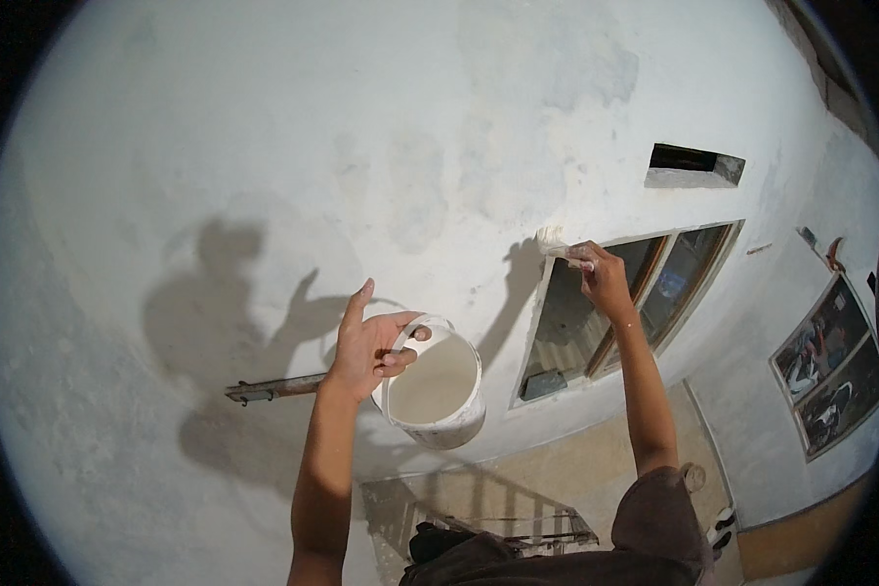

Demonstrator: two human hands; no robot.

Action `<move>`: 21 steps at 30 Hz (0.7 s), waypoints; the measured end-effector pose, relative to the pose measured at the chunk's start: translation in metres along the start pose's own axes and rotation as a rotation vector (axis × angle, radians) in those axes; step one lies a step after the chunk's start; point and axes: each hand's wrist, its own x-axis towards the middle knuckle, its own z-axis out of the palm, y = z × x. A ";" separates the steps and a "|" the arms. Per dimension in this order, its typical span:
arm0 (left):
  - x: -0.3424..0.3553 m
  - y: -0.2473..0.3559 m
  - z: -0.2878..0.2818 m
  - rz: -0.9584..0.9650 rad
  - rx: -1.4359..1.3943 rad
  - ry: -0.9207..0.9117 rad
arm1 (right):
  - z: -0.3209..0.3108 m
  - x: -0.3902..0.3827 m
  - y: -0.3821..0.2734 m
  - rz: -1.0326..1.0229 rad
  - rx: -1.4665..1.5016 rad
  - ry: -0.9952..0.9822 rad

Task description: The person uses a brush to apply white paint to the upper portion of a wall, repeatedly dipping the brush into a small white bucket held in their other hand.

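My left hand (363, 344) carries a white paint bucket (451, 430), some of its fingers curled at the handle near the rim while one finger points up. Pale, off-white liquid fills part of the bucket, which hangs close in front of the wall. A paintbrush (555, 246) is gripped in my right hand (604, 278). Its whitish bristles touch the wall (410, 117) just above the upper left corner of a window (601, 303). Darker, patchy areas show on the white wall.
A narrow bar (275, 388) sticks out behind my left forearm. Above the window is a rectangular opening (693, 168); a dark block (544, 385) sits at its lower left corner. Framed panels (830, 366) hang on the right wall. A metal frame (518, 527) stands below me.
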 end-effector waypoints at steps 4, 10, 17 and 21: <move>-0.002 0.003 0.004 0.016 0.009 0.005 | -0.015 0.029 0.003 -0.058 0.069 -0.015; -0.004 0.005 0.012 0.016 0.015 0.033 | -0.034 0.075 0.000 -0.165 -0.045 0.218; -0.007 0.009 0.012 0.001 0.008 0.038 | -0.026 0.058 0.010 -0.207 -0.141 0.366; -0.008 0.008 0.013 -0.002 0.006 0.062 | 0.000 0.011 0.016 -0.136 -0.161 0.138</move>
